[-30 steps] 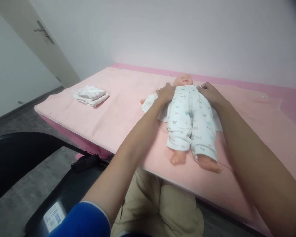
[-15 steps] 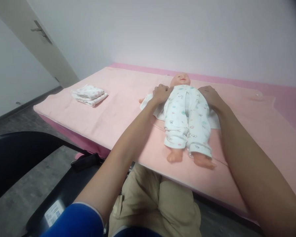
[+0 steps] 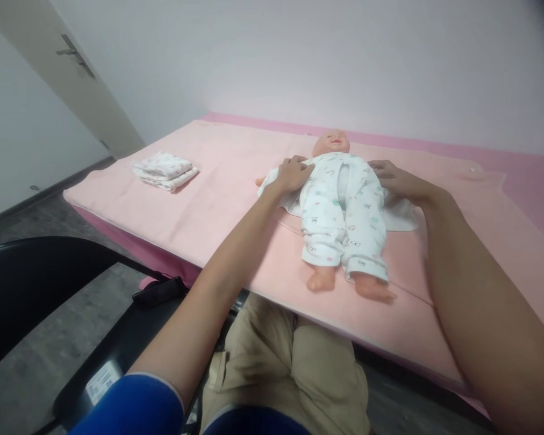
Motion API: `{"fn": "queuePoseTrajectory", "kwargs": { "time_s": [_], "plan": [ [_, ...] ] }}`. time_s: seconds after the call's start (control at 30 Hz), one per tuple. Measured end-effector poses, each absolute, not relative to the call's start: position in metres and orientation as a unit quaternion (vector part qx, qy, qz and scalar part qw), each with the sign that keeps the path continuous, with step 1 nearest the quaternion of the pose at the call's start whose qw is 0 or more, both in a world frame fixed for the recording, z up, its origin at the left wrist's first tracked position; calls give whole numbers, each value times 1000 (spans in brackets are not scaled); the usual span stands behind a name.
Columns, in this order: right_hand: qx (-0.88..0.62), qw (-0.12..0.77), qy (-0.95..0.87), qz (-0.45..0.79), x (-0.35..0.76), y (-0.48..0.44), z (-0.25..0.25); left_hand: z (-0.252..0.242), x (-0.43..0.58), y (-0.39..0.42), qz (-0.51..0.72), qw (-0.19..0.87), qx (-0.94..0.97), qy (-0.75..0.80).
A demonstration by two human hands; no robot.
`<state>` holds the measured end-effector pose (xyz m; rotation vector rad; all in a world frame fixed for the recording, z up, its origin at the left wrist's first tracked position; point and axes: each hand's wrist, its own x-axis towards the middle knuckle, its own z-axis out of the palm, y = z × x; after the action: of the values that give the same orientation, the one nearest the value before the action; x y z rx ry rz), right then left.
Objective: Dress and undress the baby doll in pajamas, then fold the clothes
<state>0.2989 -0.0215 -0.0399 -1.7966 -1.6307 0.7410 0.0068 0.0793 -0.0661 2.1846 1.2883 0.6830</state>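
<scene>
A baby doll (image 3: pixel 330 142) lies on its back, head toward the wall and bare feet toward me. It wears white printed trousers (image 3: pixel 365 220) pulled up high over its body; a white top spreads out beneath on both sides. At the waist on the left, my left hand (image 3: pixel 294 175) has bent fingers closed on the trousers' edge, though the fingertips are partly hidden. Against the opposite side of the waist, my right hand (image 3: pixel 396 180) rests with its fingers stretched out and apart.
A pink mat (image 3: pixel 226 181) covers the table against the white wall. Folded printed cloths (image 3: pixel 165 172) lie at its left. A black chair (image 3: pixel 36 284) stands at the lower left, with a dark case (image 3: pixel 159 292) and a white labelled packet (image 3: pixel 103 380) on its seat.
My right hand has shifted outward and its fingers have straightened, showing more of the white top on that side. My left hand stays at the waist, turned slightly.
</scene>
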Motion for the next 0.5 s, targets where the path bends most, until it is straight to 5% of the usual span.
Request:
{"fn": "queuePoseTrajectory", "kwargs": {
  "time_s": [0.27,0.5],
  "plan": [
    [-684,218,-610,337,312,-25,-35,-68,-2,73,213,283,803,480],
    [-678,239,-607,338,316,-20,-42,-51,-23,74,119,284,868,390]
  ]
}}
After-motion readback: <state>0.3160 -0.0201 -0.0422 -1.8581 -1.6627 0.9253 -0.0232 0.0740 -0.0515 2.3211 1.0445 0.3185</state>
